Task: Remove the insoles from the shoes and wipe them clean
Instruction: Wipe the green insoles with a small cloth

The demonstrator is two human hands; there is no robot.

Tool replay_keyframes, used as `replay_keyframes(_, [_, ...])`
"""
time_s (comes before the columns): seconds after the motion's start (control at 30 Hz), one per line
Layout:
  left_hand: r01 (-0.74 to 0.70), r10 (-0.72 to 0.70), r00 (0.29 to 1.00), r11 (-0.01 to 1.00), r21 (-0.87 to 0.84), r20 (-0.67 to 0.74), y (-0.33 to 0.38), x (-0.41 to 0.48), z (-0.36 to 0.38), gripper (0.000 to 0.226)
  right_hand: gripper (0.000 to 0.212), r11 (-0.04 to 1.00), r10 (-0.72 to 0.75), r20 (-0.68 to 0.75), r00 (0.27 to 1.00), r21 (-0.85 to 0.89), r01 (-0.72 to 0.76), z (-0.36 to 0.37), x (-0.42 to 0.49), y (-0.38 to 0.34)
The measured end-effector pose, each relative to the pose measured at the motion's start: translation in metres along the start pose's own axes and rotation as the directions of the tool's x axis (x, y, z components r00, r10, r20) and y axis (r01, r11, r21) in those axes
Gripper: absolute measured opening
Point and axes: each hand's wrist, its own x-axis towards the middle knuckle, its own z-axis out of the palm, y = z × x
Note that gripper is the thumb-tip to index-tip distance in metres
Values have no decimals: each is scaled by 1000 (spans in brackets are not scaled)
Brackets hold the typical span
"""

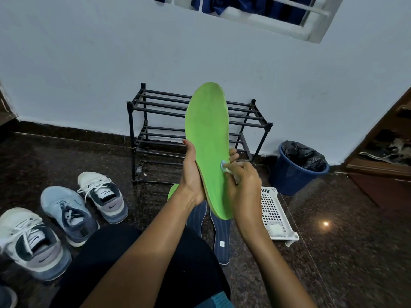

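Insoles in navy point(221, 238) are lying on the floor point(333, 252) by the knee point(124, 252), already out; beyond, the left hand point(191, 174) is curling its grip round an upright green insole point(208, 134) while the right hand point(243, 181) is pinching a wipe point(224, 166) against it, wiping seemingly unfinished.

Green insole point(208, 138) is being held upright, toe end up, gripped at its lower half by left hand point(192, 174). Small white wipe point(224, 167) is being pinched by right hand point(243, 183) and pressed on its right edge. Second green insole point(173, 191) is being left on the floor, mostly hidden. Two dark striped insoles, left blue insole point(198, 216) and right blue insole point(222, 241), are lying side by side, near. At left, far white sneaker point(102, 195), light blue sneaker point(66, 214) and near white sneaker point(31, 243) are being kept upright, heels near.
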Motion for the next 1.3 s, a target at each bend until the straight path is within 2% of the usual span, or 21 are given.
replay_keyframes(0.13, [7,-8,1000,999,-36,-9,1,0,1,97,13,995,-59,77,995,84,52,-3,-6,-6])
replay_keyframes(0.43, [30,-31,999,999,34,9,2,-4,4,91,10,996,-32,-2,999,84,32,-2,6,-3])
replay_keyframes(0.67, [14,-15,1000,997,-80,-9,1,0,1,95,10,994,-68,113,991,96,58,0,-17,-13])
replay_keyframes(0.9, [35,-35,999,999,-36,17,1,-3,4,91,9,1000,-19,14,1000,23,19,-1,-2,-7])
replay_keyframes(1.03, [31,-30,999,997,-65,14,2,-2,2,91,12,998,9,71,997,57,-13,2,-8,-12])
replay_keyframes(1.13, [9,-7,1000,994,-113,24,1,-1,1,93,18,986,6,162,987,161,-33,-1,-19,-20])
replay_keyframes(1.3, [16,-9,998,993,-116,61,0,1,0,93,19,983,10,153,988,179,-38,-4,-17,-20])
